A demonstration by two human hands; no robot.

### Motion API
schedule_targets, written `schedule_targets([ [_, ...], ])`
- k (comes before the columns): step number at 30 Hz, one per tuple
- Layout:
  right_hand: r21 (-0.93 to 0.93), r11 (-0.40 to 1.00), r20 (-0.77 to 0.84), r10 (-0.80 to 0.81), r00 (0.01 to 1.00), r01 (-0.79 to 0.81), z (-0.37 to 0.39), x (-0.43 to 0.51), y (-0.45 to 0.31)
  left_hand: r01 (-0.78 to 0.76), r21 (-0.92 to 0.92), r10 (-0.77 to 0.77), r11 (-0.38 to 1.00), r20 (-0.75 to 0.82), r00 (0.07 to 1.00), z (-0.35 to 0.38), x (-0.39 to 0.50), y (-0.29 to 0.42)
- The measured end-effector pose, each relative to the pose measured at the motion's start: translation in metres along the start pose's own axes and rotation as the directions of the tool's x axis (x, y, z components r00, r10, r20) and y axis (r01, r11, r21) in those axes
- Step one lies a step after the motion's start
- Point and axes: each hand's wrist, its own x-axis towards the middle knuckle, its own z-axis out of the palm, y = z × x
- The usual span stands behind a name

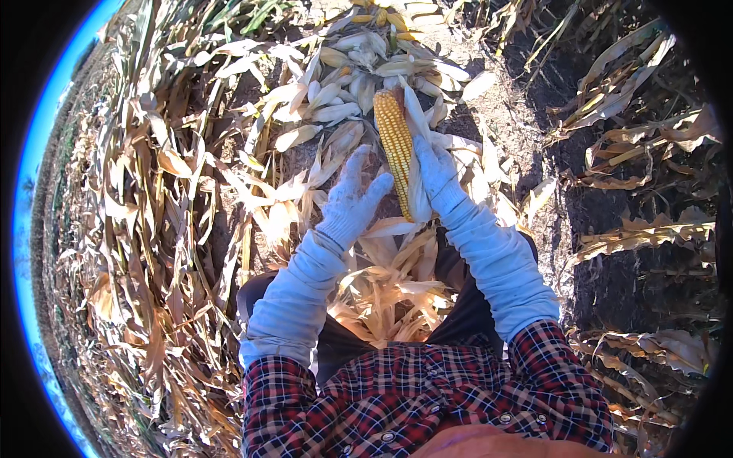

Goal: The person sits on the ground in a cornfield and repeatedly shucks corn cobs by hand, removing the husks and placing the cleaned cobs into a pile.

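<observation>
My right hand (438,169), in a white knit glove, grips a large ear of yellow corn (394,146) from its right side. Pale dry husk (417,117) still lies along that side, between the ear and my fingers, while the kernels on the left are bare. The ear points away from me, slightly tilted to the left. My left hand (361,192), gloved too, is just left of the ear with thumb and fingers apart and nothing between them. Beyond the ear lies a heap of unhusked ears and loose husks (338,103).
Dry cornstalks and leaves (166,229) lie thick on the left. Loose husks (389,292) are piled between my knees. Several bare yellow ears (395,20) lie on the soil at the far end. More dry stalks (641,235) lie on shaded ground at the right.
</observation>
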Motion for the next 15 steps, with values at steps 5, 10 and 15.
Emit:
schedule_targets([
  [5,-0.135,0.989,0.081,-0.056,0.995,0.067,0.02,-0.028,-0.011,0.256,-0.614,-0.249,0.746,0.099,0.963,0.022,0.001,0.0],
  [10,0.234,0.971,0.034,0.043,0.999,-0.049,0.001,-0.019,-0.018,0.269,-0.867,-0.51,0.419,0.02,0.86,0.012,0.018,-0.019],
  [15,-0.327,0.944,0.035,0.053,0.998,-0.039,-0.032,0.002,-0.001,0.008,-0.86,-0.459,0.51,-0.264,0.848,-0.031,0.041,-0.022],
])
